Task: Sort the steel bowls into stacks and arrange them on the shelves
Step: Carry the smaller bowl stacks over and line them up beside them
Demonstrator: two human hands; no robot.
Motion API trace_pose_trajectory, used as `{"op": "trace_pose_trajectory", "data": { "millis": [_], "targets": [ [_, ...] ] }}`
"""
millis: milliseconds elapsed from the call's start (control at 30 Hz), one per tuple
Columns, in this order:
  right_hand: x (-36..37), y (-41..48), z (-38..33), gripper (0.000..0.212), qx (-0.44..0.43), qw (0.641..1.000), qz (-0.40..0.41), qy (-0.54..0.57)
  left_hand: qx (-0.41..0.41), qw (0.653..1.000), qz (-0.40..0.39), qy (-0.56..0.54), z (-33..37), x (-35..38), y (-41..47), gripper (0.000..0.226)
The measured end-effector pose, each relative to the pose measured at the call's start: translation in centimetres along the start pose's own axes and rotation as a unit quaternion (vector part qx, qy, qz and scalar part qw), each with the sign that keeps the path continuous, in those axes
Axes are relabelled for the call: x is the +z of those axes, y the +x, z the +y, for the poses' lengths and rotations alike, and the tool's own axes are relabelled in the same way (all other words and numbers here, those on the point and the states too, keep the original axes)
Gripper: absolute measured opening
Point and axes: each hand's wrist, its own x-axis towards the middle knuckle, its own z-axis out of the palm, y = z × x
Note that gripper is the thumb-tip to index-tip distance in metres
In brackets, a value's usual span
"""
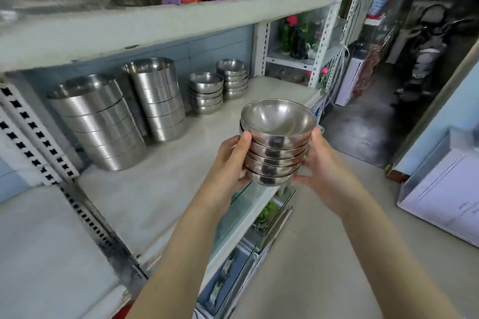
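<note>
Hands (pixel 228 160) (pixel 324 163) grip bowls (pixel 277 147) over pale shelf (pixel 155 189).

A single head-worn wide-angle view is given, directed forward and down along both forearms. The shelf (pixel 160 189) is seen close, running obliquely from lower left, with floor (pixel 324 254) at right.
</note>
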Motion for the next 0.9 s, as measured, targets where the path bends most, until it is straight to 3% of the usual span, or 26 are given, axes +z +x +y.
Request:
{"op": "trace_pose_trajectory", "data": {
  "millis": [167,300,400,533,633,767,800,900],
  "targets": [
    [-6.3,8.5,0.0,0.067,-0.011,1.000,-0.007,0.005,0.001,1.000,-0.019,0.010,-1.2,3.9,9.7,0.064],
    [-11.5,16.1,0.0,0.050,-0.009,0.998,-0.063,0.008,0.026,0.999,-0.009,-0.016,-2.9,7.1,17.3,0.057],
    [-15.1,22.0,-0.2,0.066,0.007,0.996,-0.090,-0.003,0.022,0.998,0.023,-0.053,-3.4,9.2,22.5,0.061],
    [-17.7,29.4,-1.0,0.047,0.021,0.988,-0.153,-0.023,0.016,0.994,0.084,-0.069,-3.6,10.6,28.8,0.062],
    [-18.8,34.8,-0.3,0.064,0.028,0.987,-0.155,-0.023,0.021,0.988,0.123,-0.093,-4.3,10.6,33.5,0.056],
    [-19.6,40.7,1.0,0.073,0.048,0.988,-0.144,-0.021,0.034,0.981,0.153,-0.115,-5.3,10.6,39.0,0.100],
    [-19.8,42.0,1.4,0.076,0.054,0.988,-0.142,-0.014,0.033,0.978,0.166,-0.120,-5.4,10.6,40.1,0.102],
    [-20.0,45.6,2.6,0.082,0.074,0.985,-0.156,0.018,0.034,0.974,0.196,-0.113,-6.1,10.8,43.3,0.066]
  ]
}}
